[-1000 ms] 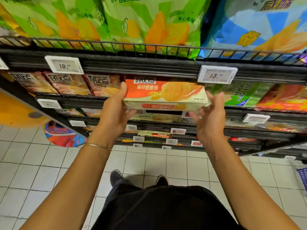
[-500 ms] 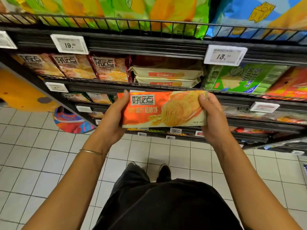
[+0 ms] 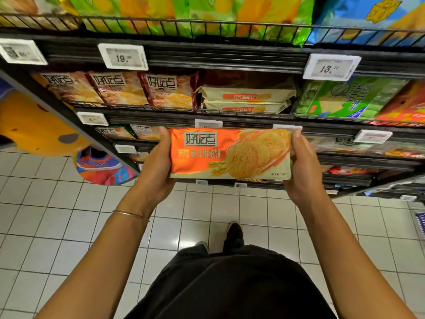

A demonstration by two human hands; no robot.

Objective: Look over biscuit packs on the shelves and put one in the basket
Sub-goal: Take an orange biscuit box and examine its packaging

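An orange and cream biscuit pack (image 3: 230, 154), printed with round biscuits, is held flat in front of the shelves with its face toward me. My left hand (image 3: 156, 164) grips its left end and my right hand (image 3: 301, 164) grips its right end. On the shelf above lie two more packs of the same biscuits (image 3: 247, 100), stacked in the slot it came from. No basket is clearly in view; a blue-grey edge (image 3: 419, 224) at the far right cannot be identified.
Black wire shelves (image 3: 207, 113) hold brown biscuit bags (image 3: 119, 88) on the left and a green soda cracker pack (image 3: 345, 97) on the right. White price tags (image 3: 123, 56) line the shelf edges. Large snack bags (image 3: 184, 12) fill the top shelf. White floor tiles (image 3: 57, 226) lie below.
The pack has come off the shelf and down toward me, and has turned from edge-on to face up. Both hands moved down with it.
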